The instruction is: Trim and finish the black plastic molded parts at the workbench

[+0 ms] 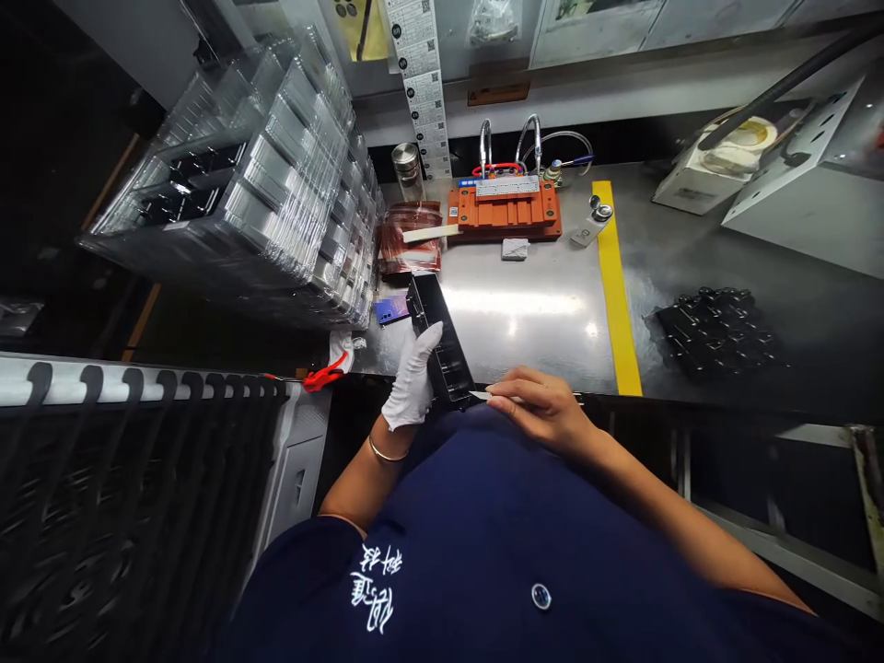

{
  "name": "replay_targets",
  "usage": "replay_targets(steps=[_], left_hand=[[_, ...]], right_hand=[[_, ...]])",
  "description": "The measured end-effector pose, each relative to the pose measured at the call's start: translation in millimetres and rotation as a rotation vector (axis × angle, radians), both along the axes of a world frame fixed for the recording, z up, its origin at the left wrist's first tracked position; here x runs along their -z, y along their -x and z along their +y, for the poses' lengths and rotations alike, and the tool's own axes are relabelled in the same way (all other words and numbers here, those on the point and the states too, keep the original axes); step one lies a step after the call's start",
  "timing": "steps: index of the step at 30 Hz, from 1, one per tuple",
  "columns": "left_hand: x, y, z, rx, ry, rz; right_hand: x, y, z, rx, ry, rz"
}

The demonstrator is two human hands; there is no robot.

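While left hand (412, 379) grips black tray (450, 345), right hand (539, 402) pinches blade (481, 395) near bench edge (592, 381).

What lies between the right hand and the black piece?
In the head view, a pale pointed blade: the right hand holds it, its tip toward the near end of the black piece.

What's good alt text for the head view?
A white-gloved left hand holds a long black part while the bare right hand holds a thin pointed tool at its near end. Beyond, an orange fixture sits on a metal bench.
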State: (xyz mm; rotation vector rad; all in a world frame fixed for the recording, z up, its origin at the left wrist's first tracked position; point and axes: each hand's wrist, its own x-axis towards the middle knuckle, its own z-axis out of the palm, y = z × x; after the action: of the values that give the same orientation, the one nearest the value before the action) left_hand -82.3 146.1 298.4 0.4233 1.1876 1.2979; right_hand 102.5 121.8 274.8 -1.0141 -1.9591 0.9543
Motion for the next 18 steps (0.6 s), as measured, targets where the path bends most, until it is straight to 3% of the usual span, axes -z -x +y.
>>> replay_targets(steps=[3, 7, 11, 18], left_hand=[[-2.2, -0.9, -0.4, 0.108, -0.081, 0.008], [-3.2, 0.0, -2.8, 0.227, -0.079, 0.053], [-7.7, -1.7, -6.2, 0.388, -0.043, 0.023], [-14.3, 3.2, -10.5, 0.507, -0.014, -0.005]], right_hand=[[1.2, -1.1, 1.9, -0.037, -0.004, 0.014], [0.4, -1.1, 8.6, -0.02, 0.01, 0.02], [0.1, -3.4, 25.4, 0.091, 0.014, 0.021], [6.8, -18.4, 71.1, 0.343, -0.081, -0.005]])
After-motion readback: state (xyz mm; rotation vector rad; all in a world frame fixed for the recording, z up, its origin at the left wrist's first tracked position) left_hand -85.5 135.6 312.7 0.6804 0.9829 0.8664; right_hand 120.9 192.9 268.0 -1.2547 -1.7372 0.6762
